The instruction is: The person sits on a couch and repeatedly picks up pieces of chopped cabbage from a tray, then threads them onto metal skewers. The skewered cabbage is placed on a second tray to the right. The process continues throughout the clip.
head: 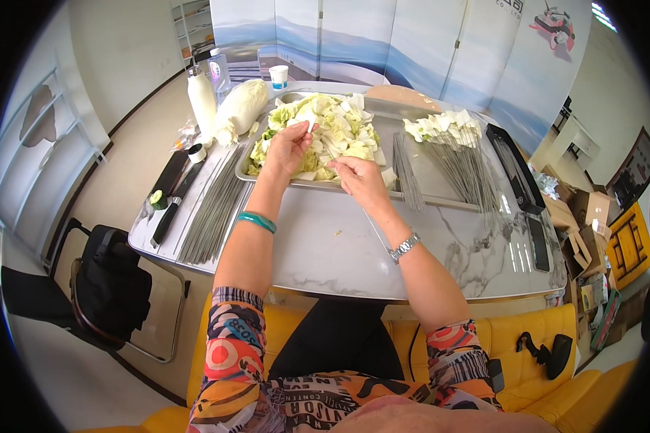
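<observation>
My left hand point(291, 147) holds a small white piece of cabbage point(311, 123) between thumb and fingers, above a heap of cut cabbage leaves point(338, 122) in a metal tray point(317, 185). Just to its right, my right hand point(360, 178) grips a thin metal skewer point(375, 227) that slants down under my wrist. Loose skewers point(408, 176) lie over the tray's front rim. At the right of the tray, many skewers point(463, 170) carry pieces of cabbage point(447, 127) at their far ends. A large bundle of bare skewers point(214, 211) lies left of the tray.
On the left are a knife point(167, 222), a cucumber end point(158, 200), a whole cabbage point(242, 107), a white bottle point(201, 100) and a clear bottle point(219, 70). A paper cup point(278, 78) stands behind. A black tray point(514, 168) and a phone point(538, 244) lie on the right.
</observation>
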The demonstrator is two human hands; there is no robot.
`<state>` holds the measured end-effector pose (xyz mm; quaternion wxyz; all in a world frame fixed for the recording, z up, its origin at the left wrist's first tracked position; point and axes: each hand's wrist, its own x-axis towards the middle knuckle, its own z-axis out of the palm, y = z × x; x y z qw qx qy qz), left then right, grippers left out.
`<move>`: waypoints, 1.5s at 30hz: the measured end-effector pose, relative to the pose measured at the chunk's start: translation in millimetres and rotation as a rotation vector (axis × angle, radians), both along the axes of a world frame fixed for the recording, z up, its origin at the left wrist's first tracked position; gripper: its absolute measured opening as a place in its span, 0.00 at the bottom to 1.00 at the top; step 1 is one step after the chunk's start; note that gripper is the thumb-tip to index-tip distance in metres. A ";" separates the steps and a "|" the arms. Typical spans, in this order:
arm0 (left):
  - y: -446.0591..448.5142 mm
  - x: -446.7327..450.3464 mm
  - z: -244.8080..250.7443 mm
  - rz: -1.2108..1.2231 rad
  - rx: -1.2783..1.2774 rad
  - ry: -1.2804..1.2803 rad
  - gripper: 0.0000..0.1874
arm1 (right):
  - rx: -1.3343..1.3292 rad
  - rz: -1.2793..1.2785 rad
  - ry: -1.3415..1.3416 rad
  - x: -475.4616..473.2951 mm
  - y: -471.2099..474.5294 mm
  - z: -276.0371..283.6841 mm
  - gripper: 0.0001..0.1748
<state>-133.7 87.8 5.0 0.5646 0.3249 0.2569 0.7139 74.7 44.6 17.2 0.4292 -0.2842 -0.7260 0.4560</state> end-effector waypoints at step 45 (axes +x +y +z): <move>-19.2 28.9 10.9 -0.222 0.025 0.374 0.07 | 0.029 -0.166 0.061 -6.1 7.4 -9.8 0.11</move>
